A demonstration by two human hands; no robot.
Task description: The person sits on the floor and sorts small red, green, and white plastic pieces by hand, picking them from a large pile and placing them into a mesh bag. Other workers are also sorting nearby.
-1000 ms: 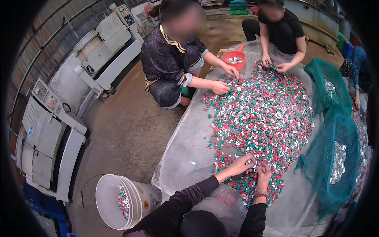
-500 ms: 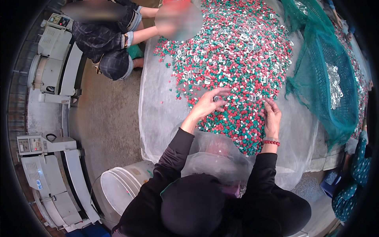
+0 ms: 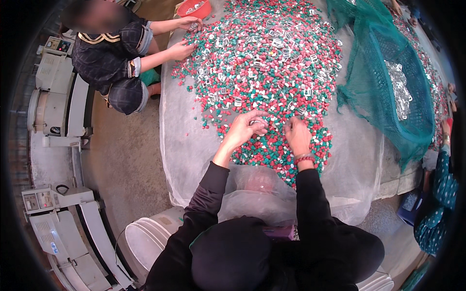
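Observation:
A broad pile of small red, green and white cone-like pieces (image 3: 267, 77) has pale slider buckles (image 3: 238, 102) scattered through it. At the pile's near left part, my left hand (image 3: 239, 132) has its thumb and fingers closed on a pale metallic slider buckle (image 3: 257, 123), partly covered by the fingers. Just to its right, my right hand (image 3: 299, 138) reaches down into the pieces, a red bead bracelet on its wrist. Its fingers are bent together at the tips, and whatever is between them is hidden.
Translucent sheeting (image 3: 187, 145) lies under the pile. Across at the left, a co-worker's hands (image 3: 182, 48) work at the pile beside a red bowl (image 3: 194, 8). A green netted basket (image 3: 417, 92) holding buckles stands at the right. White buckets (image 3: 145, 240) sit near my left arm.
My right hand has moved left and closer to my left hand, over the spot where a buckle lay. The co-worker's hands have parted from the red bowl. The whole view has shifted slightly.

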